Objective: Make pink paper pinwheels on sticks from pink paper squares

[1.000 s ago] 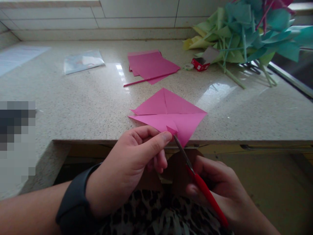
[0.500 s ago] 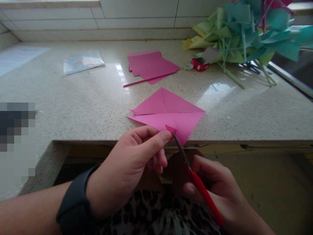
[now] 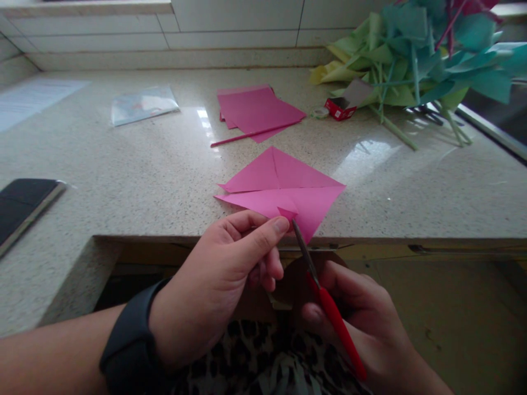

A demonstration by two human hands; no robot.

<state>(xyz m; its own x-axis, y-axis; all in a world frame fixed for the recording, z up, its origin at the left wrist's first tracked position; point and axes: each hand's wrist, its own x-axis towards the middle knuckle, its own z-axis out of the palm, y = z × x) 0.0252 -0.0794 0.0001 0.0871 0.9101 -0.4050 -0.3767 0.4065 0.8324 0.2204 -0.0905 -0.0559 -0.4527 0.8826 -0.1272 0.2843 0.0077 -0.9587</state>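
Note:
A folded pink paper square (image 3: 284, 186) lies at the counter's front edge, its near corner hanging over. My left hand (image 3: 222, 280), with a dark band on the wrist, pinches that near corner between thumb and fingers. My right hand (image 3: 362, 318) grips red-handled scissors (image 3: 325, 302). Their metal blades point up and left, with the tip touching the paper's near corner beside my left thumb.
More pink sheets (image 3: 257, 109) and a pink stick (image 3: 247, 135) lie further back on the speckled counter (image 3: 144, 175). Green and teal paper pinwheels (image 3: 411, 49) pile up at the back right beside a small red box (image 3: 337, 108). A dark phone (image 3: 22, 206) rests at the left.
The scissors and my right hand have shifted slightly left and up along the paper's corner. My left hand keeps its pinch. The view has tilted a little.

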